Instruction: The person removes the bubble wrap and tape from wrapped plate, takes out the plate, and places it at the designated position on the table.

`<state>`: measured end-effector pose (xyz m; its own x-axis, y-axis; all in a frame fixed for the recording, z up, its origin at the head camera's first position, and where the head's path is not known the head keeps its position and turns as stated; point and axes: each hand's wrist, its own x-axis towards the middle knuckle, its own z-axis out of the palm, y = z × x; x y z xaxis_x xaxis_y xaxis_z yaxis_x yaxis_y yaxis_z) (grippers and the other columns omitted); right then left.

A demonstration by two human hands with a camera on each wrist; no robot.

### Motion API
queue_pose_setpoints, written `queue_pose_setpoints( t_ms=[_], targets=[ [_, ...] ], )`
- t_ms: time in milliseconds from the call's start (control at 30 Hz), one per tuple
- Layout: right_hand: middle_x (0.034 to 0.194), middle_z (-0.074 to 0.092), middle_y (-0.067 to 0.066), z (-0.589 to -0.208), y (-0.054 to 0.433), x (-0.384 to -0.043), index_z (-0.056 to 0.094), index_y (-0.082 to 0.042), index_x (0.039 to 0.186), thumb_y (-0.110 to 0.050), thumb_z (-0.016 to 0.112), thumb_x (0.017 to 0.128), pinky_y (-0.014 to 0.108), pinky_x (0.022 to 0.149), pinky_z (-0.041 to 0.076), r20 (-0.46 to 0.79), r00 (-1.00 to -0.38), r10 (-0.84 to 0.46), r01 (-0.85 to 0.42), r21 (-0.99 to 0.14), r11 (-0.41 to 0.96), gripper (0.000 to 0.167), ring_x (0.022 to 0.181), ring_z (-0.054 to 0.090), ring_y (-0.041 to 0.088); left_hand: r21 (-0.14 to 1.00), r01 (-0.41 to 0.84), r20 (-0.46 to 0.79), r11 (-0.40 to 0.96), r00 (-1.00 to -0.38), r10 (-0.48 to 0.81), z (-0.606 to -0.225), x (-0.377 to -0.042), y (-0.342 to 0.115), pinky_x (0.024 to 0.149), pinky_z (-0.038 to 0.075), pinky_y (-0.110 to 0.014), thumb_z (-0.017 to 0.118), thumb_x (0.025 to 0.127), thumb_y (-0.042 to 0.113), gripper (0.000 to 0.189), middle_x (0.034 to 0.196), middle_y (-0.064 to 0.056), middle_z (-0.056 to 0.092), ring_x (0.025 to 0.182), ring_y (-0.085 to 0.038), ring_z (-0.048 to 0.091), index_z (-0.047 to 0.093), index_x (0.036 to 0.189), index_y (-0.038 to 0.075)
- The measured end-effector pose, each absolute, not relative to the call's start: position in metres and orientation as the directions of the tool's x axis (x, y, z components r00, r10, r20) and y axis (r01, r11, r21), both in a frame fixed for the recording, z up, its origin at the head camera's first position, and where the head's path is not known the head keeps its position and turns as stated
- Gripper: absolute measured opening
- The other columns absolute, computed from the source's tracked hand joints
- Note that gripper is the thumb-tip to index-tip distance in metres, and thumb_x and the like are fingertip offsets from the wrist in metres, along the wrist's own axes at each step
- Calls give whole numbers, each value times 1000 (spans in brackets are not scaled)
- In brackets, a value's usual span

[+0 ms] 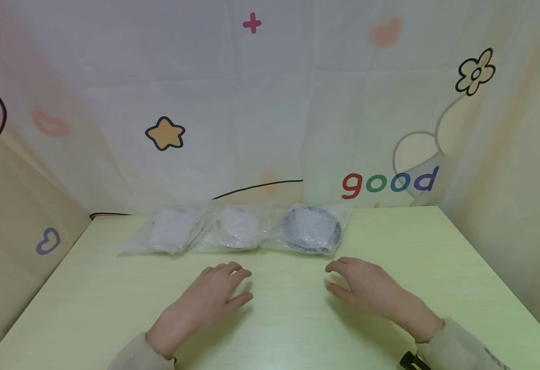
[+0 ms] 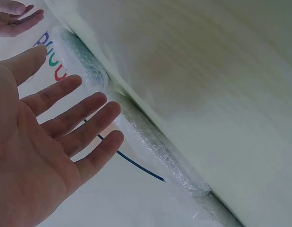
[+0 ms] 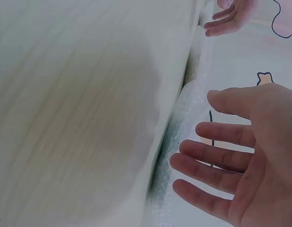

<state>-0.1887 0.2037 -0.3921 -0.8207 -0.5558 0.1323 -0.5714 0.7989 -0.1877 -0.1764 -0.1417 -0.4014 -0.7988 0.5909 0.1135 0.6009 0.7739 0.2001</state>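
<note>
Three clear plastic packets lie side by side along the back of the table. The left packet (image 1: pixel 173 229) and the middle packet (image 1: pixel 239 227) hold something whitish; the right packet (image 1: pixel 313 228) shows a dark, round, ring-like item through the wrap. My left hand (image 1: pixel 209 295) hovers over the table in front of the left and middle packets, fingers relaxed and holding nothing. On the other side my right hand (image 1: pixel 371 288) hangs in front of the right packet, also bare-palmed, as the right wrist view shows. Neither hand touches a packet.
The pale wood-grain table (image 1: pixel 288 329) runs back to a hanging cloth (image 1: pixel 196 103) printed with a star, a flower and the word "good". More cloth closes off the left and right sides. A black strap (image 1: pixel 413 361) sits at the right sleeve.
</note>
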Motion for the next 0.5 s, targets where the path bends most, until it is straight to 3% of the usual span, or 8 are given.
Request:
queue_pose_setpoints(
  t_ms=[200, 500],
  targets=[
    [88, 68, -5, -383, 202, -197, 72, -12, 98, -20, 76, 94, 35, 69, 56, 177, -806, -565, -592, -224, 774, 10, 81, 66, 16, 194, 623, 134, 758, -782, 609, -401, -180, -140, 85, 55, -47, 67, 102, 33, 38, 122, -9, 66, 107, -28, 67, 67, 128, 6],
    [95, 70, 1, -381, 199, -222, 73, -6, 101, -13, 75, 93, 42, 81, 57, 272, -808, -522, -587, -311, 747, 10, 91, 67, 27, 201, 630, 120, 750, -775, 620, -400, -184, -138, 73, 55, -38, 69, 101, 29, 33, 109, -6, 68, 89, -22, 67, 69, 123, 5]
  ],
)
